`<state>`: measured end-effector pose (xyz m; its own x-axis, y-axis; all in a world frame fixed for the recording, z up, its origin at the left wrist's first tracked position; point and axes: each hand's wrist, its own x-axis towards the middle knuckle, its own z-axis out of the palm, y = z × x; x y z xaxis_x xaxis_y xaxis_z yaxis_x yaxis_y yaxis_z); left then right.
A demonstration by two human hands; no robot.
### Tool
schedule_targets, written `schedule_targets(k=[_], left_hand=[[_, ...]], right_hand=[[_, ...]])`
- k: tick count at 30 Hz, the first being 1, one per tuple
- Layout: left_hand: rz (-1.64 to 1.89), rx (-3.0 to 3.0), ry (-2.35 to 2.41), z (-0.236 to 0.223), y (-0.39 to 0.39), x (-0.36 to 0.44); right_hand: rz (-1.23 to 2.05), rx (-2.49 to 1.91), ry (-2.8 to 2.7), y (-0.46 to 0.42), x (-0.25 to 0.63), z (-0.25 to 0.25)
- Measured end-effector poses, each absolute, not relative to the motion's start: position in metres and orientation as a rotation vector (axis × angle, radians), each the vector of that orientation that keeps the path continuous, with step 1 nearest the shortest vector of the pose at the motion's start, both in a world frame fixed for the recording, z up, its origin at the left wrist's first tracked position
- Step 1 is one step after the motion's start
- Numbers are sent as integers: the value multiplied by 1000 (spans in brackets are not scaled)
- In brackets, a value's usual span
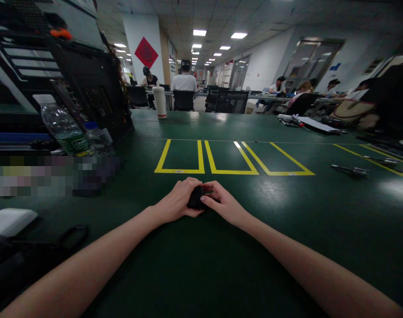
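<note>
Between my two hands is a small, dark, block-like object (195,198), just in front of the yellow-taped boxes on the green table (201,265). My left hand (181,198) wraps round its left side, thumb below and fingers over the top. From the right, my right hand (223,201) closes on it with thumb and fingertips. Much of the object is covered by the fingers, so its exact kind cannot be made out.
Yellow tape (179,171) marks several boxes beyond my hands. A plastic bottle (60,123) and dark equipment (98,88) stand at left, a white tumbler (159,102) farther back. Metal tools (352,171) lie at right. Several people sit in the background.
</note>
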<state>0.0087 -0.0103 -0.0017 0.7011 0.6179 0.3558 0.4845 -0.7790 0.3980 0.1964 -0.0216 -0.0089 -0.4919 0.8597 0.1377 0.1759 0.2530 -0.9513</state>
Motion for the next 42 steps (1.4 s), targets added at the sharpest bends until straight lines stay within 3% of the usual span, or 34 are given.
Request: schedule_targets(k=[42], left_hand=[[737, 2606, 899, -7, -10, 7]], right_hand=[[1322, -823, -1858, -23, 200, -6]])
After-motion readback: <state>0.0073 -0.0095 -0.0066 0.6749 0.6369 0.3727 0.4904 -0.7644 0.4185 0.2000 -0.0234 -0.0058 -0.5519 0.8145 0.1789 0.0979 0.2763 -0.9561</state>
